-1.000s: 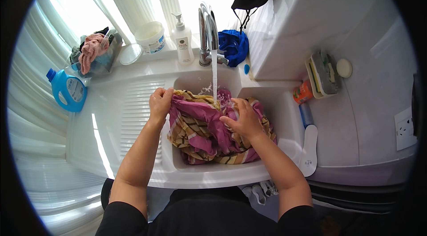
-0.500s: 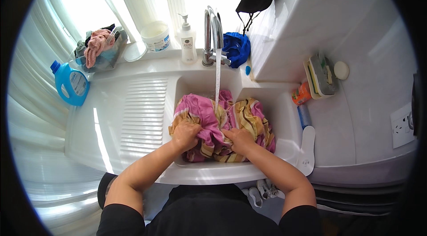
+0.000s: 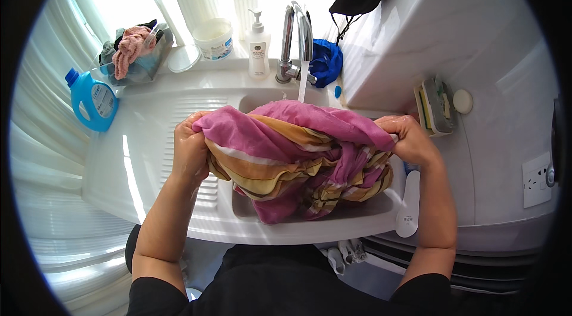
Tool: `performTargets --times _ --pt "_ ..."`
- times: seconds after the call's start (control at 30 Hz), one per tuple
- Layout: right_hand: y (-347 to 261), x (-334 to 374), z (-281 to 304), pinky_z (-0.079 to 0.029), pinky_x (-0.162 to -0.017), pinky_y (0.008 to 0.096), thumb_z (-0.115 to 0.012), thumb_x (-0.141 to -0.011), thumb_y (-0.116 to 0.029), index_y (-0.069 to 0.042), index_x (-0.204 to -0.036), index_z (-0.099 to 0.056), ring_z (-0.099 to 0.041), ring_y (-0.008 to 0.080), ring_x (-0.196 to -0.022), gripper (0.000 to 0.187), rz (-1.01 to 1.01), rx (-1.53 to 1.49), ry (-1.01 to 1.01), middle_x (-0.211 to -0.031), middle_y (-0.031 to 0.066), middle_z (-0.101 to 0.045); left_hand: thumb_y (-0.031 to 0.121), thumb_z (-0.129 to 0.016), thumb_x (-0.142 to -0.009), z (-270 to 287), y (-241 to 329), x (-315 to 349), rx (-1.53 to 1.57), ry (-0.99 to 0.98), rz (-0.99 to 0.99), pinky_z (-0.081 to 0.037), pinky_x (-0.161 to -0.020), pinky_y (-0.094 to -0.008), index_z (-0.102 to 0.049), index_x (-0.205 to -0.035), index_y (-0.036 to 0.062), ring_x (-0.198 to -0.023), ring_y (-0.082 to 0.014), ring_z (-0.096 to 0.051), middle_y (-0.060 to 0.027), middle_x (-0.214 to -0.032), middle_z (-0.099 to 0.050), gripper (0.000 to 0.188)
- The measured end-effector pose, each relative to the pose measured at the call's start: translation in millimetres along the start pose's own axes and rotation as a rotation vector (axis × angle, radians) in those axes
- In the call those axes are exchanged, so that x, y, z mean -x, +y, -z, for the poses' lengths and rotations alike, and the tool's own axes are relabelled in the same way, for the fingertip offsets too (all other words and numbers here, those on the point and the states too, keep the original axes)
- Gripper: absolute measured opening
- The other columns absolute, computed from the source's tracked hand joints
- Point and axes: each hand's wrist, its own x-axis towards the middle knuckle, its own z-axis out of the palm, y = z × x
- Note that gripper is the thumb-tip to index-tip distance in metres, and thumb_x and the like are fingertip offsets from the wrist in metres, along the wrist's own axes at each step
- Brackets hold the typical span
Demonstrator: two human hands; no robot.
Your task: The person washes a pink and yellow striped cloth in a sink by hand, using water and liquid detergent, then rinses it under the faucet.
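Observation:
A pink, yellow and brown striped cloth (image 3: 268, 164) is held up and spread over the sink (image 3: 250, 96), its lower folds hanging into the basin. My left hand (image 3: 192, 146) grips its upper left edge, fingers closed, above the ribbed washboard (image 3: 205, 194). At the upper right edge, my right hand (image 3: 408, 139) is closed on a bunched part of the same cloth. Water runs from the chrome faucet (image 3: 287, 42) behind the cloth, and the stream's lower end is hidden by it. The cloth looks wet and wrinkled.
At the left stand a blue detergent bottle (image 3: 94, 101) and a clear bin of clothes (image 3: 158, 47). A white tub (image 3: 213, 39) and a pump bottle (image 3: 258, 53) line the back, near a blue cloth bundle (image 3: 325, 62). A brush holder (image 3: 435, 107) sits right, beyond a white insole-shaped piece (image 3: 408, 208).
Both hands have risen and moved apart, lifting the cloth from the basin and stretching it wide. Before, it lay bunched under the running water with both hands on it.

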Motion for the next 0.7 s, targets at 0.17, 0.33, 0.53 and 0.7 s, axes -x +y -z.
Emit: performTargets --times 0.17,0.33,0.53,0.7 --pt "97.0 -14.4 -62.9 -0.043 -0.096 0.0377 -0.058 -0.076 0.002 -0.005 -0.114 -0.065 -0.057 0.0322 -0.111 0.039 -0.191 0.329 0.016 -0.118 0.0166 -0.061 -0.005 -0.053 -0.077 49.7 -63.8 -31.1 -0.565 0.067 0.104 -0.052 -0.071 -0.0286 -0.061 -0.100 -0.0046 -0.079 -0.0199 -0.065 -0.0116 -0.087 -0.067 0.025" --pt "74.8 -0.2 -135.6 -0.040 -0.101 0.0442 -0.060 -0.076 -0.003 -0.007 -0.116 -0.061 -0.045 0.0331 -0.124 0.040 0.213 0.531 0.096 -0.133 0.0169 -0.049 -0.006 -0.054 -0.070 0.9 -65.7 0.9 -1.082 -0.145 -0.722 -0.050 -0.086 -0.0365 -0.063 -0.099 0.0036 -0.097 -0.0322 -0.062 -0.0161 -0.102 -0.064 0.032" --pt "121.2 1.0 -210.3 -0.029 -0.106 0.0494 -0.057 -0.081 -0.015 -0.010 -0.120 -0.060 -0.048 0.0299 -0.118 0.040 0.372 1.030 0.020 -0.114 0.0131 -0.058 0.008 -0.063 -0.073 -21.2 -152.9 35.7 -1.457 -0.648 -0.749 -0.050 -0.082 -0.0360 -0.064 -0.097 0.0050 -0.101 -0.0300 -0.060 -0.0121 -0.104 -0.063 0.024" --pt "91.5 1.4 -192.7 -0.038 -0.089 0.0411 -0.066 -0.064 -0.011 -0.013 -0.092 -0.065 -0.052 0.0281 -0.106 0.029 0.155 0.759 -0.084 -0.100 0.0077 -0.060 0.010 -0.062 -0.071 20.3 -169.6 6.6 -1.545 -0.601 -0.246 -0.050 -0.076 -0.0424 -0.066 -0.095 0.0073 -0.092 -0.0322 -0.062 -0.0148 -0.094 -0.066 0.025"
